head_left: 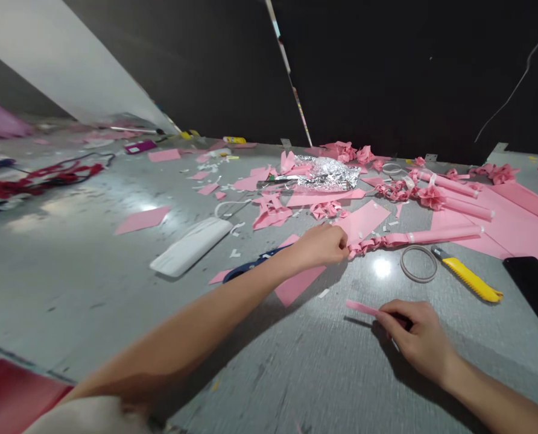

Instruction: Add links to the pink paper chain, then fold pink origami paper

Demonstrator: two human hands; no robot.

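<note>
L hand (327, 244), well left of yellow cutter (470, 278), has fingers curled at tip of crinkled paper stick (390, 241); can't tell if gripping. Pink strip (360, 307), nearer left of cutter, is pinched in R hand (417, 337): prob. light, bendy, tearable, best held by one end.

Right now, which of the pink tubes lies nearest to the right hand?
The front tube, behind the yellow cutter; the other two lie farther back.
</note>
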